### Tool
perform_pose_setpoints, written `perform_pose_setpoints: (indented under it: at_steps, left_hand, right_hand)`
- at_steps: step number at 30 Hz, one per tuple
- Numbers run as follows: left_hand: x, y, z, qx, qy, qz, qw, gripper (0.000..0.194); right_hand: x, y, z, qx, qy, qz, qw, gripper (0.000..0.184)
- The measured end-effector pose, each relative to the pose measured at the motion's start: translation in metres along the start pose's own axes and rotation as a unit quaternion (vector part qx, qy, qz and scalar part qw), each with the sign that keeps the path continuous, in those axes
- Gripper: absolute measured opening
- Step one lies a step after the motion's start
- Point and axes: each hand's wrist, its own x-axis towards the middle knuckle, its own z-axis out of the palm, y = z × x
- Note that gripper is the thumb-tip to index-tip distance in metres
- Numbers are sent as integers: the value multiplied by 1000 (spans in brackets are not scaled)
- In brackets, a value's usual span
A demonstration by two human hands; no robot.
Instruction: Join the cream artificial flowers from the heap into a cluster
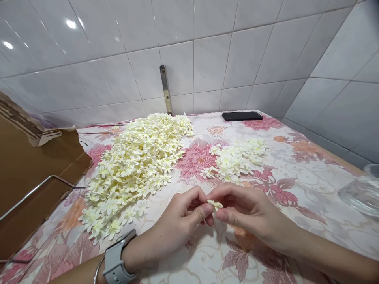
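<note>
Between my two hands, over the front of the table, is one small pale yellow flower (214, 204). My left hand (189, 213) pinches it between thumb and bent fingers. From the other side, the thumb and forefinger of my right hand (248, 209) close around the same flower; its lower part is hidden by fingers. A large heap of pale yellow flowers (142, 157) spreads over the table to the left. Beyond my right hand lies a smaller pile of whiter flowers (237, 157).
A floral tablecloth (308, 205) covers the table. On the left stands a torn cardboard box (38, 165) with a bent metal wire (32, 195). A black phone (242, 116) lies near the tiled wall (207, 59). A clear plastic container (361, 193) sits at the right edge.
</note>
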Motion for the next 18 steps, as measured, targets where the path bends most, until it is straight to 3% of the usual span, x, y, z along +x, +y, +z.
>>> perform_pose_setpoints:
  at_steps: [10,14,18]
  left_hand:
    - [5,-2,-2,-135,-29,-53,989,33]
    - [6,-1,-3,-159,-43,-64,984,23]
    - [6,0,-3,-145,-42,-75,986,23]
  right_hand:
    - [2,-4,-5,-144,8,-60,988,7]
    - [2,-5,-4,-37,21,29,999,5]
    - [2,-3,-2,53,31,72,996,10]
